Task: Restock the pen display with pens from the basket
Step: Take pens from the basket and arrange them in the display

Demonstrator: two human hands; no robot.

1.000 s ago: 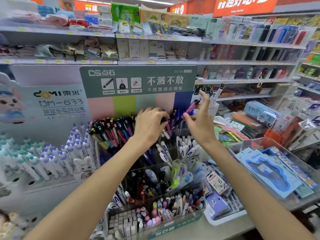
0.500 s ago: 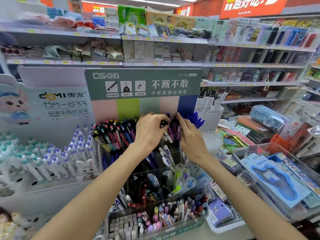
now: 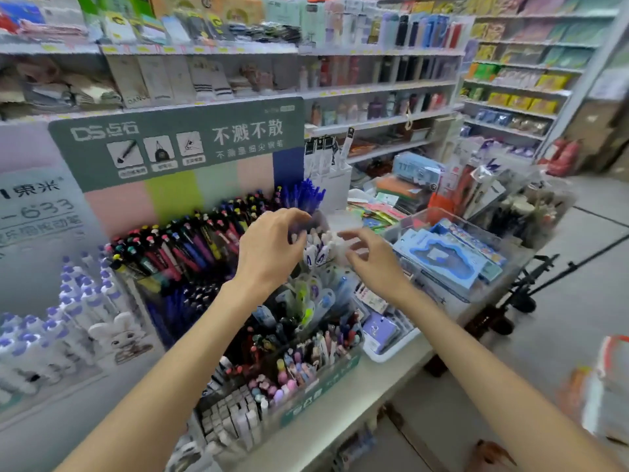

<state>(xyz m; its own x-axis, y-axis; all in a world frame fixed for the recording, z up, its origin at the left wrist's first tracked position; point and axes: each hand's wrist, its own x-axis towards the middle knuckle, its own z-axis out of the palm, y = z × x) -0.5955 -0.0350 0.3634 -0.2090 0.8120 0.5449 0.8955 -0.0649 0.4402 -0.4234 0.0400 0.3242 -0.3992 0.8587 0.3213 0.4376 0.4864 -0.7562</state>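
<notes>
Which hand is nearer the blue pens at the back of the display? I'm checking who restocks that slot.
Left. The left hand hovers just below the blue pens; the right hand is lower and farther right.

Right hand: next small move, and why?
Probably swing it right and down to fetch more pens. The right hand hangs open and holds nothing, apart from the pen display; the left hand hovers over the pens. No basket is clearly visible.
</notes>
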